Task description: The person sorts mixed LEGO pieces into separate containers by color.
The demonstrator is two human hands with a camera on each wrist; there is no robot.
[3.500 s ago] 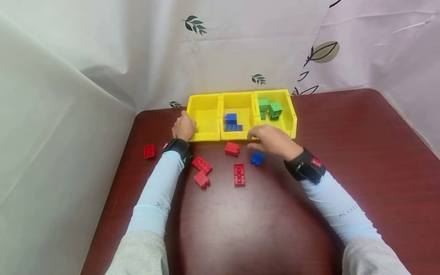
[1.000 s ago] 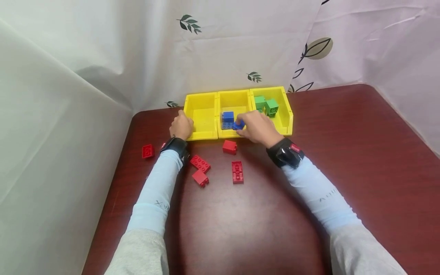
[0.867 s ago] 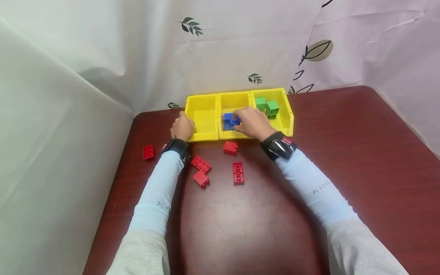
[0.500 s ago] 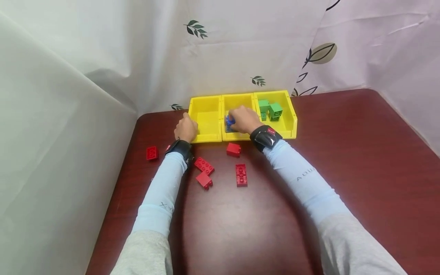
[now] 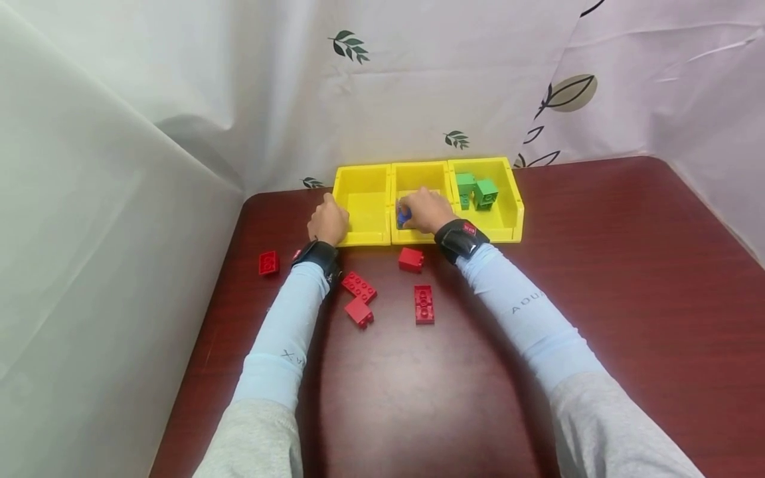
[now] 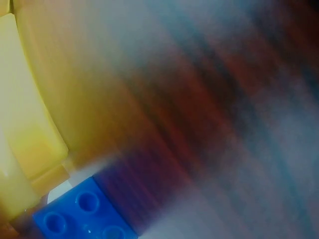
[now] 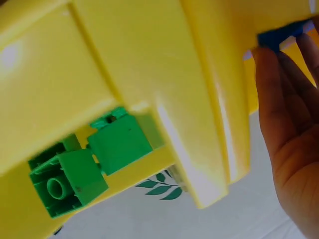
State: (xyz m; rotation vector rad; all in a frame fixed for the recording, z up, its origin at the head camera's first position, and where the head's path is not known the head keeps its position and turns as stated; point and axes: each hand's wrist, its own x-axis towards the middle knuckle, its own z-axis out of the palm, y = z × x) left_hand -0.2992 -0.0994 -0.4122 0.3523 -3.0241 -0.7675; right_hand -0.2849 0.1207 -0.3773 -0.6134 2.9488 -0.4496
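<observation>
Three yellow bins stand side by side at the table's far edge. My left hand (image 5: 329, 222) grips the front left corner of the empty left bin (image 5: 361, 174). My right hand (image 5: 421, 211) reaches down into the middle bin (image 5: 421, 169), and its fingertips pinch a blue brick (image 5: 403, 216) low over the other blue bricks, which the hand mostly hides. In the right wrist view, my fingers (image 7: 284, 99) touch the blue brick (image 7: 279, 35) behind a yellow bin wall (image 7: 164, 74). The blurred left wrist view shows a blue brick (image 6: 82, 214).
Green bricks (image 5: 485, 192) lie in the right bin (image 5: 514, 212). Several red bricks are scattered on the dark red table (image 5: 597, 265) in front of the bins: one far left (image 5: 269, 263), two by my left forearm (image 5: 359, 287), two in the middle (image 5: 424, 305). White curtains close off the back and left.
My right hand picked the blue brick off the table and carried it left into the middle bin, lowering it there. My left hand has stayed on the left bin.
</observation>
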